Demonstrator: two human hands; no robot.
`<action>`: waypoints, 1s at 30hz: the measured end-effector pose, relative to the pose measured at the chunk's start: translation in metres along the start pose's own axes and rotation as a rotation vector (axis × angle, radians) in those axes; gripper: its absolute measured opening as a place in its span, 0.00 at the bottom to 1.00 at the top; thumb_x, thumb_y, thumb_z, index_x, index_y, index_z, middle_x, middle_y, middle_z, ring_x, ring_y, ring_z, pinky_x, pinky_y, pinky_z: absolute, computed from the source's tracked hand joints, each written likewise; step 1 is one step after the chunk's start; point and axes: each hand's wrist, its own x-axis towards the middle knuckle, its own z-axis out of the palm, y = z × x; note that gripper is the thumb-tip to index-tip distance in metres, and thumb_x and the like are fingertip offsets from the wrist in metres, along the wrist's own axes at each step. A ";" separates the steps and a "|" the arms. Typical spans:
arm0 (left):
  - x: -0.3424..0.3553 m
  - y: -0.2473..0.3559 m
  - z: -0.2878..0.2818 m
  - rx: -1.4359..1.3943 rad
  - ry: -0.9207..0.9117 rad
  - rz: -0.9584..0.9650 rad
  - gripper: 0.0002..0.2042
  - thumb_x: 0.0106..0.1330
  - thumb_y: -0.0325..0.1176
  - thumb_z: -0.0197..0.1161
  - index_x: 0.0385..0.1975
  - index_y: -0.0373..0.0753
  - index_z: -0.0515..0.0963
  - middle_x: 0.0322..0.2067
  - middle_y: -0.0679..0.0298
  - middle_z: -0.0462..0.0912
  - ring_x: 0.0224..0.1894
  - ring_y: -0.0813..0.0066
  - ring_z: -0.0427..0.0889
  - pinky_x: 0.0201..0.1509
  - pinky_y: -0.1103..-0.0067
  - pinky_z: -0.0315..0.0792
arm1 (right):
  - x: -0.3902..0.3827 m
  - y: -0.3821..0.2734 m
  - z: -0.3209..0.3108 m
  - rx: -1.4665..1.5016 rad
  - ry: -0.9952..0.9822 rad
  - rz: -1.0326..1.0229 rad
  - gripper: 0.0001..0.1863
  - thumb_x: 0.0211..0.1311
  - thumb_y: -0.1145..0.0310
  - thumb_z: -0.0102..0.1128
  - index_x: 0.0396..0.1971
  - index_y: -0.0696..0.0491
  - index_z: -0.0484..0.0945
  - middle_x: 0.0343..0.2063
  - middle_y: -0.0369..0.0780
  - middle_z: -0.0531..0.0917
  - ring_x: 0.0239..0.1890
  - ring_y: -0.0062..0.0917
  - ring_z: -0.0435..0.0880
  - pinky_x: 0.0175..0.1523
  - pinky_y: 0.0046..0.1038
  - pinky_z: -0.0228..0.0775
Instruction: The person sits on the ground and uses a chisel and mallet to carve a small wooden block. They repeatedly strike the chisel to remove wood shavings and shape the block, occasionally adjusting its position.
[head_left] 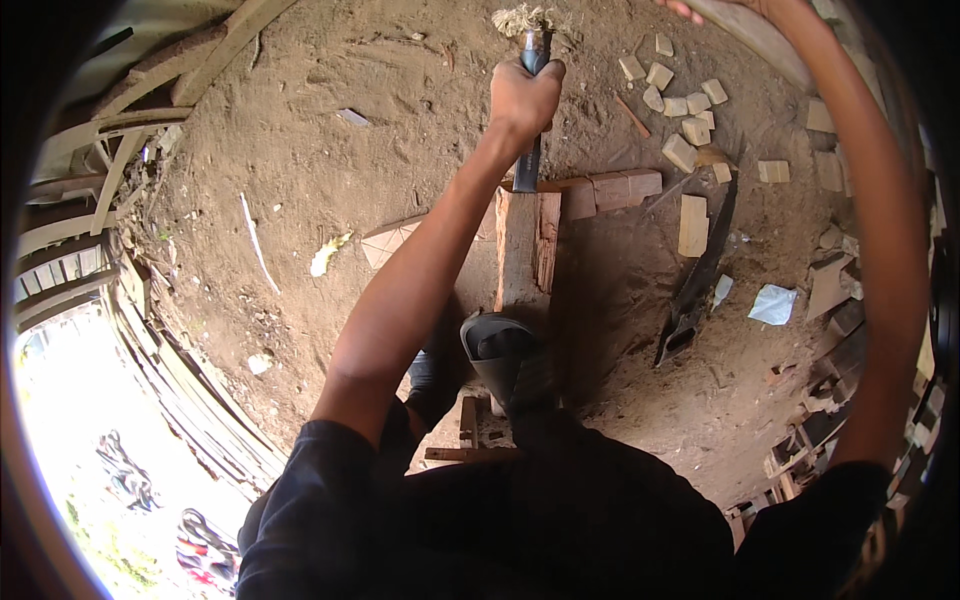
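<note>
Right forearm [880,210] nearest, raised; right hand [778,8] grasping wooden club [755,40]. Left hand [527,98] clenched round chisel [529,170], blade at far end of wood block [525,245]; sandalled foot [508,365] over near end. Best: chisel steady, blows square on frayed head [524,20], toes well back. Right grip cut by top edge; blade's bite unclear.

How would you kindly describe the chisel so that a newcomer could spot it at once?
Start at the thick wooden beam beyond the sandalled foot. Follow it to its far end, where the left grip holds the chisel. Unlike the pale wood blocks to its right, it is dark, narrow and topped with a frayed tuft.
</note>
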 end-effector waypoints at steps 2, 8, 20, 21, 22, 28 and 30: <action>-0.002 -0.008 -0.042 0.070 0.140 -0.014 0.20 0.65 0.34 0.62 0.10 0.38 0.68 0.11 0.67 0.71 0.12 0.77 0.71 0.16 0.71 0.67 | 0.062 -0.002 0.017 0.130 0.043 -0.208 0.40 0.63 0.78 0.59 0.75 0.60 0.57 0.25 0.36 0.80 0.23 0.16 0.78 0.26 0.22 0.73; 0.003 -0.008 -0.031 0.038 0.085 -0.029 0.19 0.66 0.36 0.63 0.12 0.38 0.69 0.12 0.67 0.71 0.12 0.77 0.70 0.17 0.73 0.66 | 0.033 0.016 0.033 0.088 -0.141 -0.008 0.44 0.61 0.78 0.59 0.77 0.60 0.52 0.24 0.36 0.80 0.22 0.18 0.79 0.26 0.23 0.73; 0.016 -0.028 -0.019 0.079 0.102 0.011 0.19 0.66 0.38 0.64 0.15 0.34 0.72 0.13 0.63 0.74 0.14 0.74 0.75 0.18 0.70 0.70 | 0.065 0.034 -0.020 0.229 0.372 -0.245 0.43 0.62 0.79 0.58 0.77 0.61 0.50 0.24 0.35 0.79 0.21 0.15 0.77 0.25 0.19 0.72; 0.012 -0.025 -0.022 0.111 0.115 -0.003 0.19 0.67 0.39 0.64 0.17 0.33 0.73 0.13 0.63 0.73 0.13 0.74 0.74 0.17 0.70 0.69 | 0.053 0.028 0.002 0.206 0.302 -0.168 0.44 0.62 0.79 0.58 0.77 0.61 0.49 0.23 0.35 0.78 0.21 0.15 0.77 0.24 0.19 0.72; 0.011 -0.020 -0.026 0.144 0.132 -0.007 0.20 0.69 0.41 0.64 0.19 0.33 0.74 0.13 0.63 0.73 0.13 0.74 0.73 0.17 0.69 0.68 | 0.026 0.015 0.036 0.178 0.236 -0.100 0.45 0.62 0.79 0.58 0.77 0.61 0.48 0.23 0.35 0.78 0.21 0.15 0.76 0.24 0.19 0.71; 0.006 -0.014 -0.025 0.177 0.133 0.008 0.20 0.68 0.39 0.63 0.16 0.32 0.74 0.13 0.62 0.74 0.13 0.73 0.75 0.18 0.69 0.69 | 0.014 0.037 0.039 0.090 -0.077 0.028 0.43 0.61 0.79 0.58 0.77 0.58 0.53 0.21 0.34 0.78 0.20 0.16 0.77 0.24 0.21 0.72; 0.009 -0.016 -0.024 0.175 0.139 -0.006 0.19 0.68 0.39 0.63 0.17 0.32 0.74 0.13 0.62 0.73 0.13 0.73 0.75 0.18 0.69 0.69 | 0.016 0.040 0.031 0.100 -0.040 -0.039 0.39 0.62 0.78 0.59 0.74 0.59 0.59 0.21 0.34 0.78 0.20 0.16 0.78 0.24 0.21 0.72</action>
